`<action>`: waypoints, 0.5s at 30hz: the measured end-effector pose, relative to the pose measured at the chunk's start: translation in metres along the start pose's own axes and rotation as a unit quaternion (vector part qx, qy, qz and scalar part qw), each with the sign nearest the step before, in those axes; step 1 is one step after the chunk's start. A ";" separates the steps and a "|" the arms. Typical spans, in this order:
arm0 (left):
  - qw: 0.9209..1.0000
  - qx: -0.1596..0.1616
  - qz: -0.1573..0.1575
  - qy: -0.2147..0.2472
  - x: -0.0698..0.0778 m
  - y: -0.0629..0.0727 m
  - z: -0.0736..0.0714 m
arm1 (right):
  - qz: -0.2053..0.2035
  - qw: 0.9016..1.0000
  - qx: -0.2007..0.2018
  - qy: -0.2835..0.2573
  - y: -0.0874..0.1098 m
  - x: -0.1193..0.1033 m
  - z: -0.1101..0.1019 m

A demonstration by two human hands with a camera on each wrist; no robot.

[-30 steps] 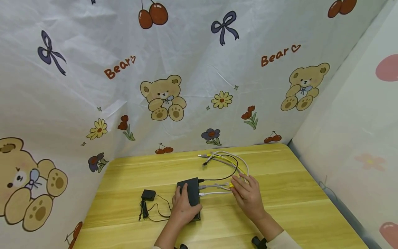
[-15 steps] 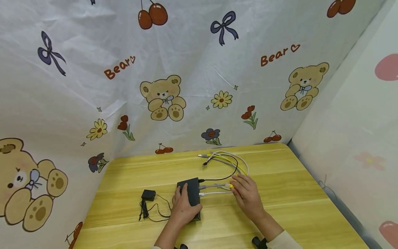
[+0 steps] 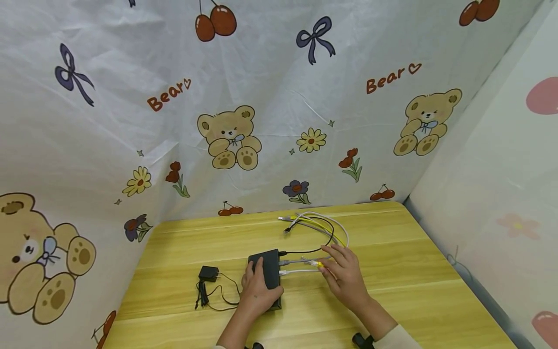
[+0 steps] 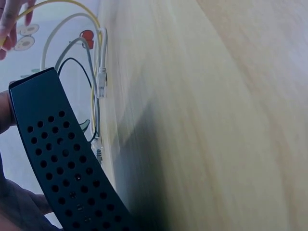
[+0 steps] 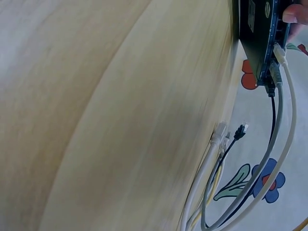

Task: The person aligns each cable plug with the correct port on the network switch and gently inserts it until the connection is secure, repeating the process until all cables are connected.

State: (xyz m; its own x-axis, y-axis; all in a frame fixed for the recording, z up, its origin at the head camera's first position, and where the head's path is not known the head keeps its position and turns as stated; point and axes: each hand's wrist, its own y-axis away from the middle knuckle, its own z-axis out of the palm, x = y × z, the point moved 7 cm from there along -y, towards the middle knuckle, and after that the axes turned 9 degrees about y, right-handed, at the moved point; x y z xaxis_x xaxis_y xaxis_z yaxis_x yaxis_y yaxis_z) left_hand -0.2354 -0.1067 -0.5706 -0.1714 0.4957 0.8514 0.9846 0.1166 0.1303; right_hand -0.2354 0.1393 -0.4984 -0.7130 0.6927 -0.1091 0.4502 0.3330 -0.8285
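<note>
A black network switch (image 3: 272, 271) with a perforated side is held in my left hand (image 3: 256, 291), fingers over its top and thumb on the near right part. Black, grey (image 3: 284, 262) and white (image 3: 284, 272) cables run from its right side. My right hand (image 3: 346, 278), to the right of the switch, pinches a yellow network cable (image 3: 320, 264) close behind its clear plug, which points left towards the ports. In the left wrist view the yellow cable (image 4: 72, 2) arcs away from the right hand's fingers (image 4: 9, 24). The right hand is out of frame in its own wrist view.
Cables loop together behind the right hand, their loose plugs (image 3: 286, 230) near the table's back edge. A black power adapter (image 3: 209, 273) with a bundled cord lies left of the switch. Patterned cloth (image 3: 270, 160) hangs behind the wooden table (image 3: 174, 242).
My right hand has shifted slightly left, bringing the yellow cable's plug nearer the switch. My left hand and the switch have stayed in place.
</note>
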 end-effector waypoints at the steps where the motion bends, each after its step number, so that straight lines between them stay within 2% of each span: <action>1: 1.000 0.001 0.000 0.000 0.000 0.000 0.000 | 0.001 1.000 -0.004 -0.001 0.000 0.000 0.001; 7: 1.000 0.002 0.001 -0.001 0.001 0.001 -0.001 | 0.005 1.000 -0.027 -0.002 -0.001 -0.002 0.004; 15: 1.000 0.002 0.008 -0.003 0.001 0.000 -0.001 | 0.016 0.996 -0.089 0.011 0.001 -0.003 0.013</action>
State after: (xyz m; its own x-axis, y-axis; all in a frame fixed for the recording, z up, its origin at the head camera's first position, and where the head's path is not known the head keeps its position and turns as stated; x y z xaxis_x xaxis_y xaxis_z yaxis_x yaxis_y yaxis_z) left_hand -0.2353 -0.1071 -0.5692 -0.1567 0.5028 0.8501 0.9869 0.1127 0.1153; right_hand -0.2395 0.1295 -0.5062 -0.6858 0.7176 -0.1212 0.5620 0.4164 -0.7147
